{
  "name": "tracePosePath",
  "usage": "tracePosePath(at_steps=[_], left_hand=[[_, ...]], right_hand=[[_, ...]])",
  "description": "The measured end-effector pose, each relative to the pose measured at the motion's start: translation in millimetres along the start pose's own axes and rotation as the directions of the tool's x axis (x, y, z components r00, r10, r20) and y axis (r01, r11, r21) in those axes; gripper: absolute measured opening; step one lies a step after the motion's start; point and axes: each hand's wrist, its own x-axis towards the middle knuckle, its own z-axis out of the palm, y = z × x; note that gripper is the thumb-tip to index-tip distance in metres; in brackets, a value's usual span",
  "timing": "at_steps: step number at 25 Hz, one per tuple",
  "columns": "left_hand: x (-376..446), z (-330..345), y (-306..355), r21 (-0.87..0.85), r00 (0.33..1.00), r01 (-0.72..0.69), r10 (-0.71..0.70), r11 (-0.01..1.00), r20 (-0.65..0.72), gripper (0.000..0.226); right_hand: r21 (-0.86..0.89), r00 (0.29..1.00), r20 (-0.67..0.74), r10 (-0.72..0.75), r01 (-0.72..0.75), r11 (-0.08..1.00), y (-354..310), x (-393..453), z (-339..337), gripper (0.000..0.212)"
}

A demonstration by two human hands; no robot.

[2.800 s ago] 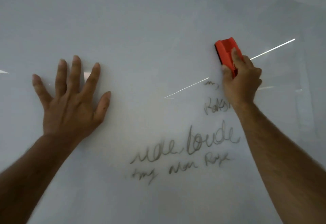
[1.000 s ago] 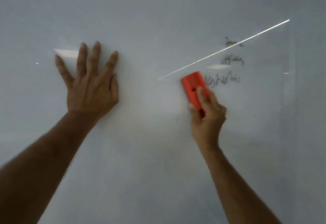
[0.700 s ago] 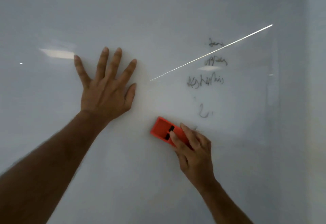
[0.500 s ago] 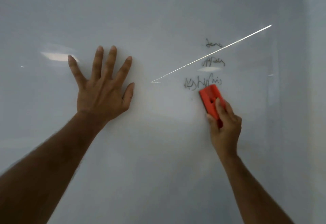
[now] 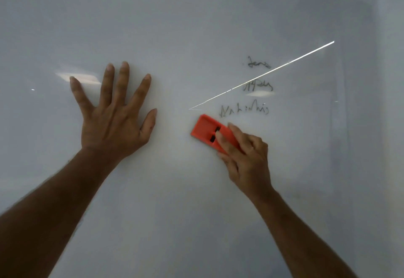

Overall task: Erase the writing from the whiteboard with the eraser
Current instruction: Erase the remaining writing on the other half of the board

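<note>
The whiteboard (image 5: 196,26) fills the view. My right hand (image 5: 246,157) grips a red eraser (image 5: 206,130) flat against the board, tilted with its free end up and to the left. Three short lines of dark writing (image 5: 244,110) sit just above and to the right of the eraser. My left hand (image 5: 113,116) presses flat on the board to the left, fingers spread, a short gap from the eraser.
A bright diagonal light reflection (image 5: 262,74) crosses the writing. The board's right edge (image 5: 371,81) runs down the far right, with wall beyond it. The board below both hands shows no writing.
The eraser and my right hand have slid left and slightly down from under the lowest line of writing, and the eraser has tilted over. The left hand has stayed in place.
</note>
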Motion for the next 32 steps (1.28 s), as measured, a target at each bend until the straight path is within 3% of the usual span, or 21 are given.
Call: tracePosePath(at_steps=[4,9,15,18,22,27,29,32], left_hand=[[-1,0,0,0.022,1.0,0.001,-0.001,1.0,-0.002,0.071],[-1,1,1,0.045,1.0,0.006,-0.006,0.999,0.0,0.071],[-1,0,2,0.042,1.0,0.011,-0.011,0.999,0.014,0.072],[-1,-1,4,0.043,1.0,0.015,-0.016,0.999,0.024,0.073],[-1,-1,3,0.049,1.0,0.011,-0.012,0.999,0.019,0.072],[-2,0,1,0.037,1.0,0.007,-0.007,0.999,0.004,0.072],[-1,1,1,0.039,1.0,0.007,-0.007,0.999,0.003,0.072],[-2,3,0,0.049,1.0,0.008,-0.008,0.999,-0.004,0.071]], right_hand=[[-0.006,0.963,-0.078,0.259,-0.261,0.965,44,51,5,0.046],[-0.028,0.898,-0.042,0.437,-0.439,0.898,102,95,0,0.054],[-0.01,0.717,-0.108,0.688,-0.693,0.721,109,139,14,0.058],[0.026,0.746,-0.096,0.659,-0.66,0.751,96,149,16,0.055],[0.111,0.938,-0.081,0.336,-0.327,0.939,39,146,22,0.048],[0.115,0.999,-0.025,0.047,-0.043,0.992,2,97,24,0.041],[0.086,0.998,-0.031,0.06,-0.057,0.995,30,80,12,0.04],[0.095,0.943,-0.076,0.324,-0.317,0.944,79,72,-3,0.047]])
